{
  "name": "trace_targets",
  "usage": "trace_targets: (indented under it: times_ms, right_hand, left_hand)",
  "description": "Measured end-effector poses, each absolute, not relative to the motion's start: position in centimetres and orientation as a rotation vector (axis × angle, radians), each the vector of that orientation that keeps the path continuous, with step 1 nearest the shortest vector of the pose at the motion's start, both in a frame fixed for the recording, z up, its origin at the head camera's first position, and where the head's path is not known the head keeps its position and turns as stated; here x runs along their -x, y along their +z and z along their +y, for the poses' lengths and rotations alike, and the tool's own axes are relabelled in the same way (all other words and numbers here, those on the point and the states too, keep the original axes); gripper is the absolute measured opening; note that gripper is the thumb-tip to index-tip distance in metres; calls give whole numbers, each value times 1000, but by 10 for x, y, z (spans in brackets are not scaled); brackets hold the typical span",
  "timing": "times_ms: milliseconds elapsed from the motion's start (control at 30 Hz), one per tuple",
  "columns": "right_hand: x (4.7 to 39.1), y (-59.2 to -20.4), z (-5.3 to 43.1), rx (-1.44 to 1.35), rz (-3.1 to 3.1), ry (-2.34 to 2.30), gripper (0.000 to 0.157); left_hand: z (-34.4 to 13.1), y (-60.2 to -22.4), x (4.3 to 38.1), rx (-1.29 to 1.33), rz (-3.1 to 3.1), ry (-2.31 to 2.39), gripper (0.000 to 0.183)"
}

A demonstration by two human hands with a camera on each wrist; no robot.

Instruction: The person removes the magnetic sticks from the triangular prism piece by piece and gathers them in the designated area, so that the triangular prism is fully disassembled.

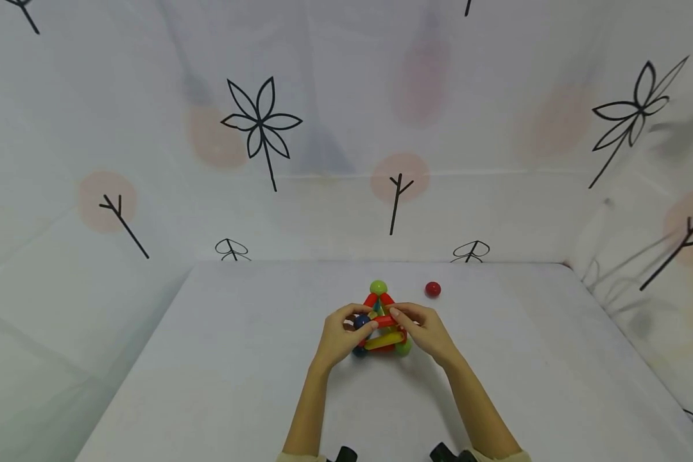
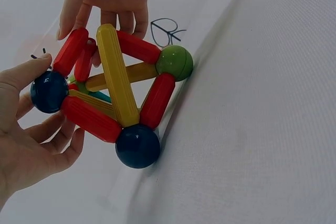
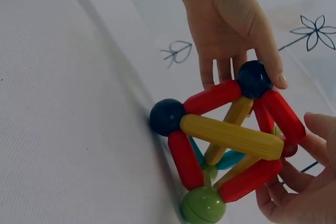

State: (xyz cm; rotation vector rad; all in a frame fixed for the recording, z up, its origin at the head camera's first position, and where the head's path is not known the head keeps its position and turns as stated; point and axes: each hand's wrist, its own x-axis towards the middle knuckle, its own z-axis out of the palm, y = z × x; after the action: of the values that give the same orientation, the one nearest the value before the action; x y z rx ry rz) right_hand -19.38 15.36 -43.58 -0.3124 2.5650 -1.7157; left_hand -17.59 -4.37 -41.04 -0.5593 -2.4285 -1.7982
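Observation:
A magnetic stick-and-ball frame of red, yellow and teal rods stands on the table between both hands. My left hand (image 1: 342,333) grips its upper dark blue ball (image 2: 49,92) between thumb and fingers. With thumb and fingers, my right hand (image 1: 420,326) pinches the right end of the upper red rod (image 1: 385,321). A yellow rod (image 3: 231,136) slants across the near face from the lower blue ball (image 3: 167,117); its other end touches no ball. One green ball (image 2: 175,63) is at the lower right corner, another green ball (image 1: 378,287) at the far end. Fingertips behind the frame are partly hidden.
A loose red ball (image 1: 433,289) lies on the white table (image 1: 237,385), behind and to the right of the frame. Patterned white cloth (image 1: 335,128) hangs behind the table and at its sides.

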Motion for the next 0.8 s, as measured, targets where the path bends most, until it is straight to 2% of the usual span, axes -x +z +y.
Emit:
trace_targets:
  times_ms: [800]
  right_hand:
    - [195,-435,156,387,2518,-1801,36]
  left_hand:
    - [-43,-412,175,561,-2402,-1784,27]
